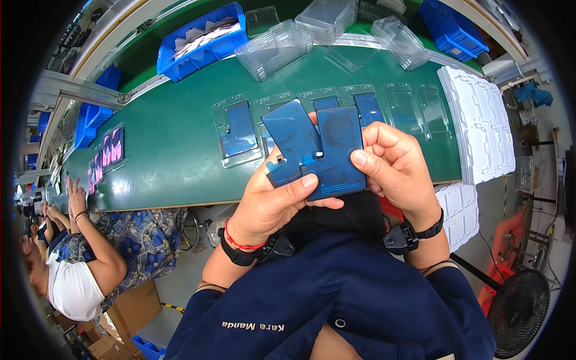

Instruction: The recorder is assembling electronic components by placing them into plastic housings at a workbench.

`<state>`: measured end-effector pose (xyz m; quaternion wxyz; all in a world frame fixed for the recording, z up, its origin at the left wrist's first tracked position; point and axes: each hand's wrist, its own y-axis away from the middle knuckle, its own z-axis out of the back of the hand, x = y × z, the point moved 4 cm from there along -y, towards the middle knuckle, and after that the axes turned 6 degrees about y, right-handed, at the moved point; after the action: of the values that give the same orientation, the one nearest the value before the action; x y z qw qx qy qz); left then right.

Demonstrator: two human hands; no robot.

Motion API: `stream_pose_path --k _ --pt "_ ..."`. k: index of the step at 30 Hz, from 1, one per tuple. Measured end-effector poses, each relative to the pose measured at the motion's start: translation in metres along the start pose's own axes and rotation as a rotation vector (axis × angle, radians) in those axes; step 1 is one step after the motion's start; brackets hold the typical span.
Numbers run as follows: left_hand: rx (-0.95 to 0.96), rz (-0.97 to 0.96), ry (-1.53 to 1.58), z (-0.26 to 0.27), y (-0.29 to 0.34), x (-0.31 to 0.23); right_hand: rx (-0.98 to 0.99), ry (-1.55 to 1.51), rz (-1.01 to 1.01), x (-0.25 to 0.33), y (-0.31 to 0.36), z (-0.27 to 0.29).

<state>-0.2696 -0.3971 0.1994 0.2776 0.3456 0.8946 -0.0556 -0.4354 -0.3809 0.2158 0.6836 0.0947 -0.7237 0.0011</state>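
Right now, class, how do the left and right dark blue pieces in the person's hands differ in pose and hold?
The left piece leans, its top toward the picture's left; the right piece is nearly straight. The left piece is in the left hand, while the right hand grips the right piece by its right edge. Both are flat, glossy and dark blue.
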Motion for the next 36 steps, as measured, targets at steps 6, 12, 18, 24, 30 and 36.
stream_pose_path --k 6,12,18,24,30,36 --pt "0.019 -0.002 -0.023 -0.0004 -0.0003 0.0001 0.008 -0.008 -0.006 -0.0018 -0.0005 0.0005" --pt "0.006 -0.007 -0.035 -0.0008 -0.0009 -0.0003 0.005 -0.002 -0.019 -0.0026 -0.0011 0.0013" --pt "0.023 -0.011 -0.023 0.0 -0.001 -0.0012 0.009 -0.021 -0.017 -0.0023 -0.0024 0.0" --pt "0.006 -0.004 -0.024 0.0005 -0.0007 -0.0011 0.012 -0.022 -0.032 -0.0042 -0.0031 0.0013" --pt "0.067 0.055 -0.043 0.0042 -0.0006 -0.0001 0.011 -0.037 -0.07 -0.0056 -0.0032 0.0008" --pt "0.063 0.064 -0.032 0.0045 -0.0008 0.0013 0.017 -0.051 -0.096 -0.0052 -0.0028 0.002"
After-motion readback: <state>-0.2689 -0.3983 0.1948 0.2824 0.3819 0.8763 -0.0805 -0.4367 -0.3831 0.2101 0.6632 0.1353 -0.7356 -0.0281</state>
